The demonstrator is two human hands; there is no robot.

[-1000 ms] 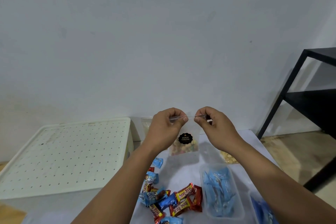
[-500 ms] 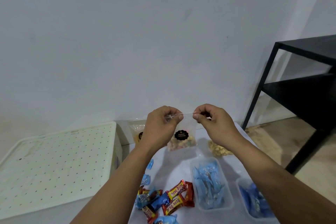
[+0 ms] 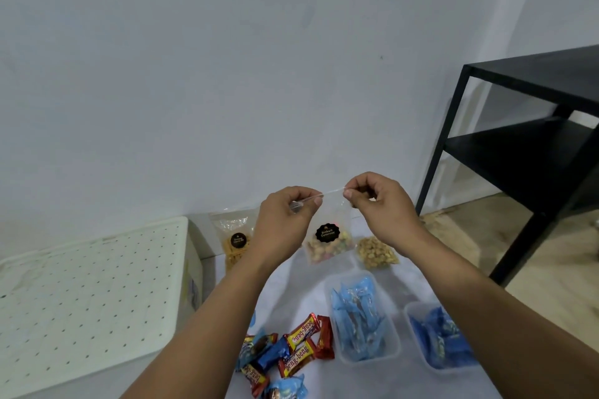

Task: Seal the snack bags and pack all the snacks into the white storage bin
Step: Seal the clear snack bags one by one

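A clear zip bag of mixed biscuits (image 3: 329, 236) with a black round label hangs in the air above the white table (image 3: 291, 295). My left hand (image 3: 287, 220) pinches the left end of its top strip and my right hand (image 3: 377, 204) pinches the right end. The white storage bin (image 3: 90, 301) stands at the left with its perforated lid on. A second labelled snack bag (image 3: 235, 236) leans behind my left wrist. A third bag of pale snacks (image 3: 376, 253) lies under my right wrist.
Loose red and blue candy bars (image 3: 288, 353) lie near the table's front. Two clear tubs of blue packets (image 3: 359, 317) (image 3: 440, 340) sit at the right. A black metal shelf (image 3: 525, 146) stands on the floor at the right. A plain wall runs behind.
My hands have stayed pinched on the bag's top strip, the right one sliding a little outward. The view has swung right, so more of the black shelf shows.
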